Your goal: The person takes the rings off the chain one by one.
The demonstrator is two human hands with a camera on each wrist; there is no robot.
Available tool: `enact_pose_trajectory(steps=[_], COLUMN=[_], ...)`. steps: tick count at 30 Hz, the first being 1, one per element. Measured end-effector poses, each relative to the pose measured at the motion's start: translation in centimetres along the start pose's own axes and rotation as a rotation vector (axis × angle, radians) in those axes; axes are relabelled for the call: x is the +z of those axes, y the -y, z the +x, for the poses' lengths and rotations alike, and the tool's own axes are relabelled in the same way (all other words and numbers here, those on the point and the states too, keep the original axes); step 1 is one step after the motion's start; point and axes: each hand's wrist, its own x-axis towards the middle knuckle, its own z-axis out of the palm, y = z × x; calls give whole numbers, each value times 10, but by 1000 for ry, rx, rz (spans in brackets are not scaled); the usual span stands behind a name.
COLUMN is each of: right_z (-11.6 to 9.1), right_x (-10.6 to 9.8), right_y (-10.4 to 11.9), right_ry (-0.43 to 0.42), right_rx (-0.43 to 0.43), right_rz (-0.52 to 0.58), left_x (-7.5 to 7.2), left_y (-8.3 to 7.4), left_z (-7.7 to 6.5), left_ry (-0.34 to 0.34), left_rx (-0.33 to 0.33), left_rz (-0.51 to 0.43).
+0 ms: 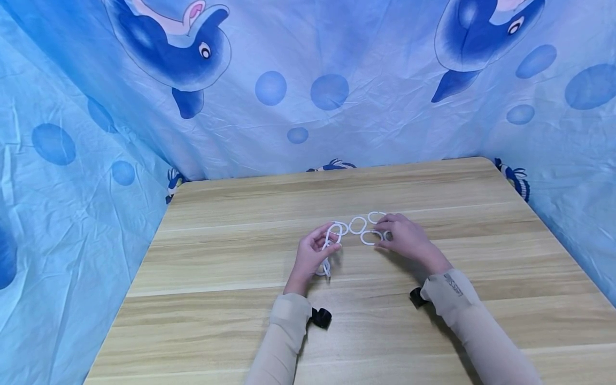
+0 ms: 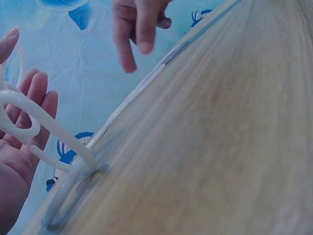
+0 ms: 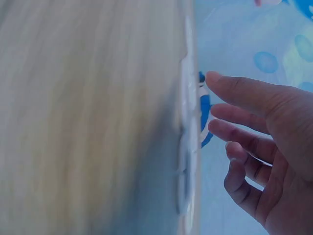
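Note:
Between its thumb and fingers, my left hand [image 1: 308, 258] holds a short chain of linked white plastic C-shaped rings [image 2: 54, 125]. The chain hangs down beside the hand, its lower ring reaching the tabletop in the left wrist view. Just right of it, several loose white rings lie spread on the table, among them one ring [image 1: 357, 217] near the left fingertips and another ring [image 1: 367, 244] by the right fingers. Low over these is my right hand [image 1: 406, 238], partly covering some of them. In the right wrist view its fingers [image 3: 244, 93] are spread and loosely bent, with nothing between them.
The wooden table [image 1: 216, 299] stretches around both hands. Behind and beside it hangs a blue curtain [image 1: 298, 48] printed with dolphins and bubbles. Black wrist cameras [image 1: 321, 318] stick out from both sleeves, close over the table.

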Motion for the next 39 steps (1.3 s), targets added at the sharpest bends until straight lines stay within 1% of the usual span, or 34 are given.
enact_pose_trajectory(steps=[4, 7, 11, 15, 18, 22, 28, 30, 35, 39], right_z=[-1, -2, -1, 0, 2, 3, 5, 6, 7, 8], right_x=[-4, -6, -5, -2, 2, 7, 15, 17, 21, 24], right_y=[11, 21, 32, 41, 46, 50, 55, 56, 58, 59], right_ry=[-55, -120, -204, -252, -286, -304, -295, -304, -342, -348], right_rx=[-29, -58, -112, -156, -188, -209, -218, -223, -207, -181], right_rz=[55, 110, 201, 321, 383, 414, 472, 491, 532, 585], left_x=[0, 0, 0, 0, -1, -3, -6, -6, -6, -6], left_y=[-1, -1, -1, -1, 0, 1, 4, 4, 2, 1], left_z=[0, -1, -1, -1, -1, -2, -3, -3, -5, -5], left_ry=[3, 9, 20, 29, 40, 76, 184, 206, 220, 230], left_rx=[3, 5, 10, 4, -4, -8, -7, -14, -39, -57], left_rz=[-1, 2, -5, -10, -23, -50, -68, -72, -69, -54])
